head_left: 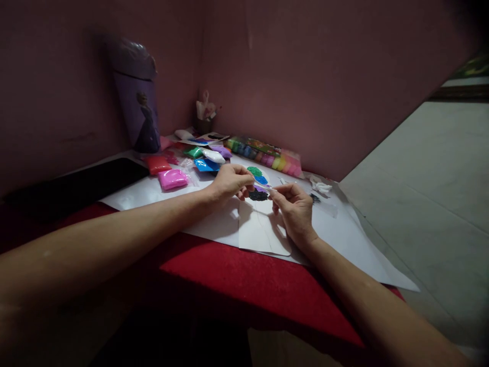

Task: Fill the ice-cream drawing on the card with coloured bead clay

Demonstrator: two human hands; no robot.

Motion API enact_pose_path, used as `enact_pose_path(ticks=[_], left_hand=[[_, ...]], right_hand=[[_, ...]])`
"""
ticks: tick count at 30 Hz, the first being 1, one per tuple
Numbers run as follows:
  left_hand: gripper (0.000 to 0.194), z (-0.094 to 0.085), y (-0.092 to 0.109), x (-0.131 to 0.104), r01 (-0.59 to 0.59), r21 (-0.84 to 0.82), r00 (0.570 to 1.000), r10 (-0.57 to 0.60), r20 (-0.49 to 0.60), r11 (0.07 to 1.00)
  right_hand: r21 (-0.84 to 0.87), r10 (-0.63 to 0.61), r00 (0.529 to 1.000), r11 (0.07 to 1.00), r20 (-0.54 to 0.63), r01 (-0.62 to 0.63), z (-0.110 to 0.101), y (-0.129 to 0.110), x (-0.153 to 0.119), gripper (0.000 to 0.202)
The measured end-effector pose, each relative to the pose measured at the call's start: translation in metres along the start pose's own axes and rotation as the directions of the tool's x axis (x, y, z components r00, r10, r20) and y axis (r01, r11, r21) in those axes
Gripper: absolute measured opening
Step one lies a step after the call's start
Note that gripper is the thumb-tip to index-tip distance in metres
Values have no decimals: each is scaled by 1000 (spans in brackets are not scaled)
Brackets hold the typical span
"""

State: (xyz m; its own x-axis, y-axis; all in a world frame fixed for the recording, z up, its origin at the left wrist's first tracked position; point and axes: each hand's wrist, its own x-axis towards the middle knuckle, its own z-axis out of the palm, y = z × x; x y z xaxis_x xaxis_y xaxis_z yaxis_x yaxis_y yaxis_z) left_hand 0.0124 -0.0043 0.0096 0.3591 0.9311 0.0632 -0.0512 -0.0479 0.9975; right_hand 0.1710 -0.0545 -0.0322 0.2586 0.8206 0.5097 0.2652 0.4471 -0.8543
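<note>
Your two hands meet near the centre of the frame, over a table. Your left hand (231, 181), just left of centre, has its thumb and fingertips pinched together on one end of a thin white strip (263, 187). Your right hand (296, 206), right of centre, pinches the other end, so the strip spans the gap between your hands; what it is made of you cannot tell from here.

Beneath, in the middle of the frame, lies a pale card (260, 232) bearing a green patch (254, 172), a blue patch (261, 180) and a black patch (259, 195), with some purple partly hidden by the strip. The card rests on a large white sheet (332, 244), which covers part of a red cloth (229, 265) at lower centre.

Left of centre sit a bright pink packet (172, 178), a red packet (157, 164) and a white packet (214, 155). A clear pack of many colours (267, 157) lies above your right hand. A crumpled white tissue (321, 187) is at centre right, and a tall purple container (133, 109) stands at upper left
</note>
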Motion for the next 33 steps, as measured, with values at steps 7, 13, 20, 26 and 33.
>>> enact_pose_path(ticks=[7, 13, 20, 26, 33], left_hand=[[5, -5, -4, 1, 21, -50, 998, -18, 63, 999], [8, -5, -11, 1, -8, -50, 961, 22, 274, 999], [16, -3, -6, -2, -23, 39, 955, 11, 296, 999], [16, -3, -6, -1, 8, 33, 950, -18, 313, 999], [21, -3, -7, -3, 40, -24, 951, -31, 306, 999]], right_hand=[[86, 71, 997, 994, 7, -71, -2, 4, 4, 22], [93, 64, 984, 992, 165, -81, -1, -2, -1, 28], [99, -3, 982, 995, 190, -16, 1, 2, -1, 23], [96, -28, 984, 995, 174, 12, 2, 3, -2, 18], [45, -48, 985, 998, 167, 41, 1, 3, -3, 15]])
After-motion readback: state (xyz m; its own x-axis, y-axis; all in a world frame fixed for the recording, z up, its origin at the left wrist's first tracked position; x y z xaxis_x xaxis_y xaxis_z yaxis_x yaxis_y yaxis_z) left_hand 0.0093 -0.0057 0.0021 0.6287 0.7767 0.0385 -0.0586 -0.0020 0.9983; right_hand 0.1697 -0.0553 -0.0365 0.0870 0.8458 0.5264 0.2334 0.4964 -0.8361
